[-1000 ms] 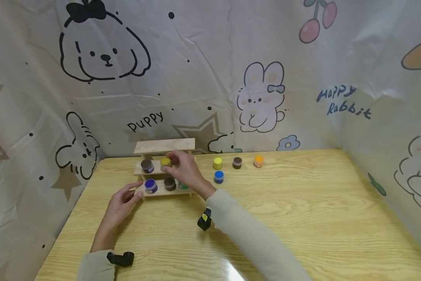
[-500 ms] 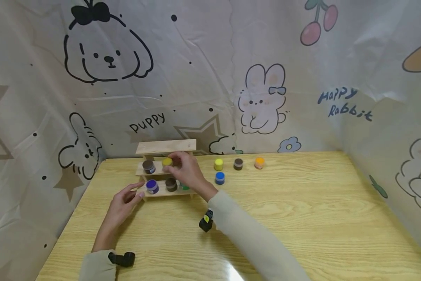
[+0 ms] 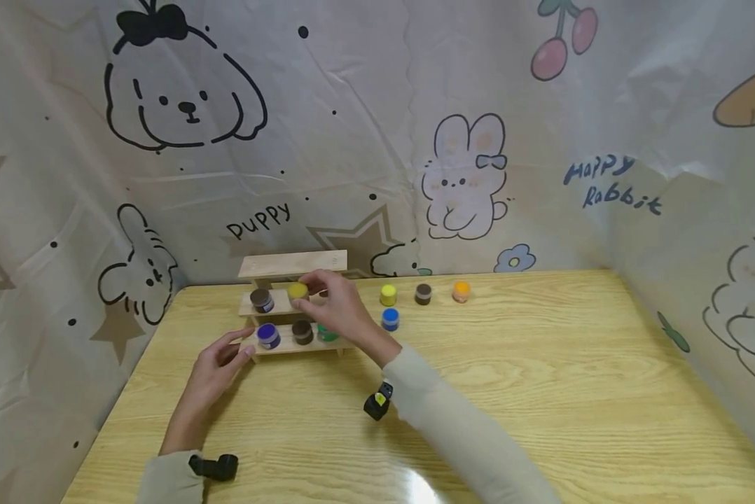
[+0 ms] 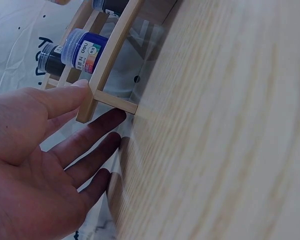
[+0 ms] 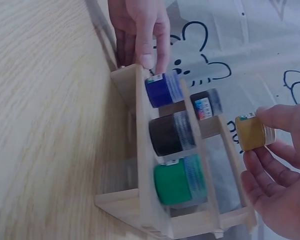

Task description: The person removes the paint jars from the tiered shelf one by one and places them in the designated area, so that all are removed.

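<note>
A small three-step wooden rack (image 3: 293, 263) stands at the back left of the table. My right hand (image 3: 340, 306) pinches a yellow paint jar (image 5: 250, 133) between thumb and fingertips, at the middle step. On that step sits a dark jar (image 3: 261, 300). Along the lowest step are a purple-blue jar (image 3: 267, 335), a dark brown jar (image 5: 170, 135) and a green jar (image 5: 177, 180), partly hidden by my right hand in the head view. My left hand (image 3: 216, 367) holds the rack's left end, thumb on the lowest step's corner (image 4: 87, 102), its other fingers stretched out beside it.
Right of the rack stand a bright yellow jar (image 3: 388, 295), a dark jar (image 3: 423, 294), an orange jar (image 3: 461, 292) and a blue jar (image 3: 390, 319) on the wooden table (image 3: 510, 392). A printed curtain (image 3: 352, 140) hangs behind the table.
My right wrist and forearm have turned slightly to the right, showing a little more of the green jar. The yellow jar stays in my fingers at the middle step; the left hand holds still.
</note>
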{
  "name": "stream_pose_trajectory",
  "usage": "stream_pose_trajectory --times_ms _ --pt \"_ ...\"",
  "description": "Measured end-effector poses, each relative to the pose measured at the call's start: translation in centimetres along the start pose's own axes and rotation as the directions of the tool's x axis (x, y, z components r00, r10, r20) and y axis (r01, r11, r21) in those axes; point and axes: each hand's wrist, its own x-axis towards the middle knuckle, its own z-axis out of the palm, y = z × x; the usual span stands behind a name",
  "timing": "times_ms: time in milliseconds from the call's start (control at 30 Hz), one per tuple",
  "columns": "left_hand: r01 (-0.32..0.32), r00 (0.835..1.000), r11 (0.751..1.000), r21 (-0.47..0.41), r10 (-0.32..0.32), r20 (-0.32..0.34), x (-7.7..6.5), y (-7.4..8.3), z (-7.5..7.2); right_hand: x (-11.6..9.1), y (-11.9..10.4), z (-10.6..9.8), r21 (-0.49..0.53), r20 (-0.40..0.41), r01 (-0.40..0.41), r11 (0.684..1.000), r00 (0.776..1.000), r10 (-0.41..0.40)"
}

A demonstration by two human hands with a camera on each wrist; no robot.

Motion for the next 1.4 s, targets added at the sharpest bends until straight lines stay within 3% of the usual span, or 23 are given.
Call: stream_pose_trajectory --times_ms 500,967,1233,1400 --pt "0.002 1.000 1.000 -0.003 -0.002 0.002 -0.1 -0.3 -0.1 -3.4 0.8 -2.1 0.116 -0.014 0.050 0.992 0.999 -0.049" --pt "0.007 1.000 1.000 -0.008 -0.007 0.003 0.1 -0.3 -0.2 -5.7 0.6 -5.4 0.192 -0.089 0.042 0.981 0.996 -0.026" --pt "-0.004 1.000 1.000 -0.012 0.004 -0.003 0.0 -0.1 0.0 -7.5 2.0 -6.9 0.252 -0.105 0.016 0.968 0.994 0.011" --pt "0.007 1.000 1.000 -0.018 -0.007 0.005 0.0 -0.3 -0.1 -8.4 0.8 -8.0 0.260 -0.104 -0.021 0.965 0.993 0.049"
